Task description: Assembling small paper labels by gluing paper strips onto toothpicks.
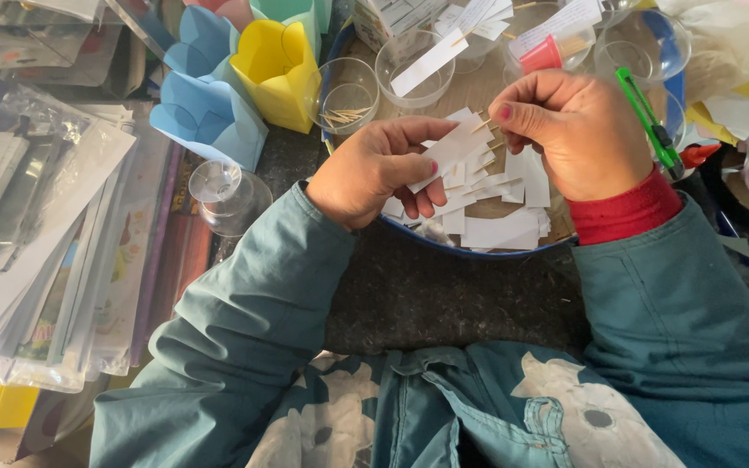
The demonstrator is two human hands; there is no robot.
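My left hand [374, 169] pinches a small white paper slip [452, 149] over a round blue-rimmed tray [478, 250]. My right hand [576, 130] holds a thin wooden toothpick [482, 126] whose tip touches that slip. Several more white paper slips [496, 204] lie heaped in the tray under both hands. A clear plastic cup [346, 97] with several toothpicks stands at the tray's far left.
Yellow [277, 69] and blue paper flower-shaped boxes [208, 113] stand at the back left. A clear lid-like cup [223, 195] sits left of the tray. A green utility knife [648, 117] lies on the right. Stacks of plastic-wrapped sheets [45, 251] fill the left side.
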